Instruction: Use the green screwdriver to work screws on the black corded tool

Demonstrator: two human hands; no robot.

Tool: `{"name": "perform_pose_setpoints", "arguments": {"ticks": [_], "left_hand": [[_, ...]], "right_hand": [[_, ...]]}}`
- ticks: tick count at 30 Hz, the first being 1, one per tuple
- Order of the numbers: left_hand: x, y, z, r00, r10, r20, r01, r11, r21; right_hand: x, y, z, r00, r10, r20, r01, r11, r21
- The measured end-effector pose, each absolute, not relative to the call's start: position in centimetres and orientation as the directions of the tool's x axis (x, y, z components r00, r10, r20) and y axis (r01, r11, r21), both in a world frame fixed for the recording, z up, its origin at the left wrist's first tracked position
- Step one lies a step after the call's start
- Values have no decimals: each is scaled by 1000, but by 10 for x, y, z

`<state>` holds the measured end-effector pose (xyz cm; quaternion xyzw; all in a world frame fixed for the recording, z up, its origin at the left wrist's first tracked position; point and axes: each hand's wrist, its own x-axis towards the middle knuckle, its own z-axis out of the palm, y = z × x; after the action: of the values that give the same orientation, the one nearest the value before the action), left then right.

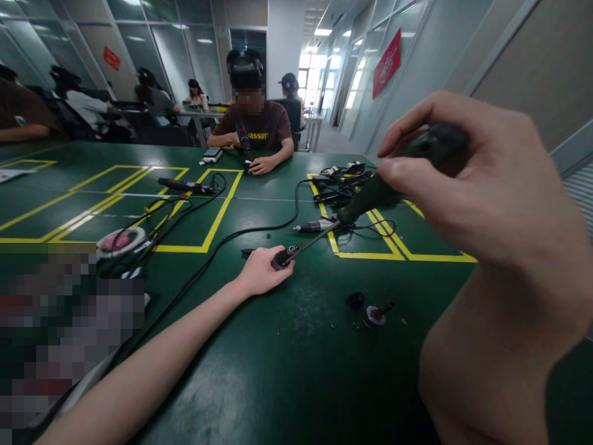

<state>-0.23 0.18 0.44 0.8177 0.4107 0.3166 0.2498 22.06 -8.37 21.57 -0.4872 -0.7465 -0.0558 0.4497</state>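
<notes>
My right hand, large in the near right, is closed around the dark green handle of a screwdriver. Its thin shaft slants down to the left, and the tip meets or lies right beside the end of a black cylindrical part. That part, with small metal pieces at its end, is gripped in my left hand low over the green table. My palm and fingers hide most of it. To the right on the tabletop lie a round metal piece with a stem and a small black cap.
A grey-and-black pen-shaped tool lies beyond my hands, near a heap of black cables. A long black cord crosses the green table. Another corded tool is at left. Across the table sits a co-worker with a power screwdriver.
</notes>
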Motion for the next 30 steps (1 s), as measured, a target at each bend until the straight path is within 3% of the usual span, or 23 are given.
{"name": "perform_pose_setpoints", "arguments": {"ticks": [5, 15, 20, 25, 30], "left_hand": [[-2, 0, 6, 458, 834, 308, 508, -530, 679], [-2, -2, 9, 463, 835, 296, 510, -524, 682], [-2, 0, 9, 470, 833, 291, 515, -527, 676], [-2, 2, 7, 475, 831, 290, 519, -531, 670], [-3, 2, 6, 475, 835, 276, 516, -519, 682]], "right_hand": [[220, -86, 215, -61, 693, 719, 812, 454, -368], [221, -84, 214, -103, 660, 745, 770, 527, -361], [221, -80, 215, -83, 683, 726, 739, 531, -414], [226, -75, 215, -118, 671, 732, 794, 506, -336], [225, -75, 213, -70, 674, 735, 814, 464, -348]]}}
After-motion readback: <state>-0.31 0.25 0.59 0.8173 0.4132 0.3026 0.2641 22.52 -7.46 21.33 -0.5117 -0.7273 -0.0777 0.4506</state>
